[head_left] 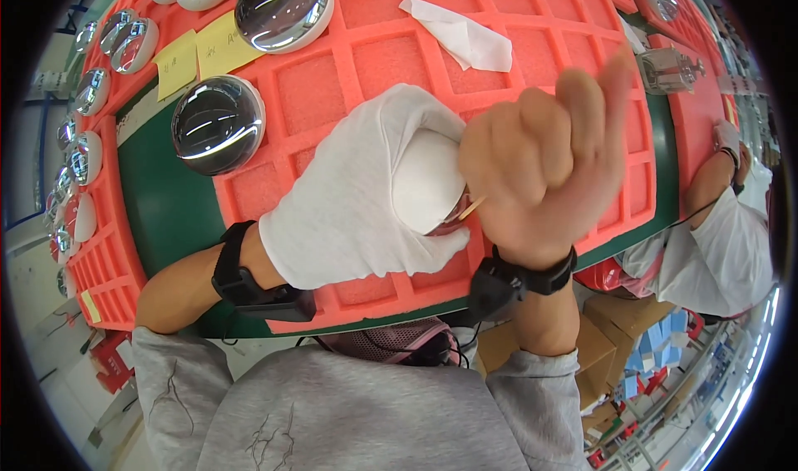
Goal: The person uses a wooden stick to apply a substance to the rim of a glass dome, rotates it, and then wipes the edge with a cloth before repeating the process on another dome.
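Note:
My left hand (366, 180), in a white cloth glove, is wrapped round a rounded device with a smooth white shell (428, 184). The device is tilted, and much of it is hidden by the glove. Close beside it on the right is my bare right hand (544, 159), slightly blurred, its fingers curled in. A thin wooden stick (472, 208) pokes out of that hand toward the device's lower edge; the stick's other end is hidden. Two dark, glossy domes with white backs stand to the left, a nearer dome (218, 126) and a farther dome (284, 12).
Under my hands lies a red foam tray (386, 64) with square pockets, on a green tabletop (162, 197). A crumpled white cloth (461, 37) and yellow paper notes (218, 45) rest on it. More glossy domes line the left. At right are a small glass bottle (667, 70) and another person's arm (711, 184).

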`<state>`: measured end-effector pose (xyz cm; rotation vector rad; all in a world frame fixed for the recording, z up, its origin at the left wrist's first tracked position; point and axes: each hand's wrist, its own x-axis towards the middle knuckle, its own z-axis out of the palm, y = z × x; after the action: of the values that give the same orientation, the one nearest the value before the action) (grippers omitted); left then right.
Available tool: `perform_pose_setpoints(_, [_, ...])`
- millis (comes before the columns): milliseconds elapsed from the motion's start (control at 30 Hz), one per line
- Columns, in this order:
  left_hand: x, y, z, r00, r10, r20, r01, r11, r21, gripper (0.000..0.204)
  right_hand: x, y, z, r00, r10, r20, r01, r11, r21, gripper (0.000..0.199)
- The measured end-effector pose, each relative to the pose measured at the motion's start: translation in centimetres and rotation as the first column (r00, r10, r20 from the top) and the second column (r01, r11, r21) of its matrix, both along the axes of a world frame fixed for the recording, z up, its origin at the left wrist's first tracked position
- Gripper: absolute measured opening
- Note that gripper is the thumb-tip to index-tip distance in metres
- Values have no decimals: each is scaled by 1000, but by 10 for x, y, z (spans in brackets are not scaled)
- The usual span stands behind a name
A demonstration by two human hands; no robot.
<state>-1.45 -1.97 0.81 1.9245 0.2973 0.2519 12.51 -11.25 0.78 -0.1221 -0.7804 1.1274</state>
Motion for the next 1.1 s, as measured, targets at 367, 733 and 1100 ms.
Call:
perform_pose_setpoints(367, [-2, 0, -3, 997, 7, 73, -4, 999, -35, 62, -9, -5, 6, 977, -105, 187, 121, 990, -76, 54])
perform_pose_setpoints(733, [-1, 0, -14, 991, 35, 127, -16, 989, -146, 55, -28, -4, -3, 934, -352, 64, 351, 936, 33, 51])
perform_pose_setpoints(1100, [2, -1, -19, 982, 61, 178, -66, 998, 22, 54, -2, -3, -3, 991, -132, -6, 130, 983, -129, 51])
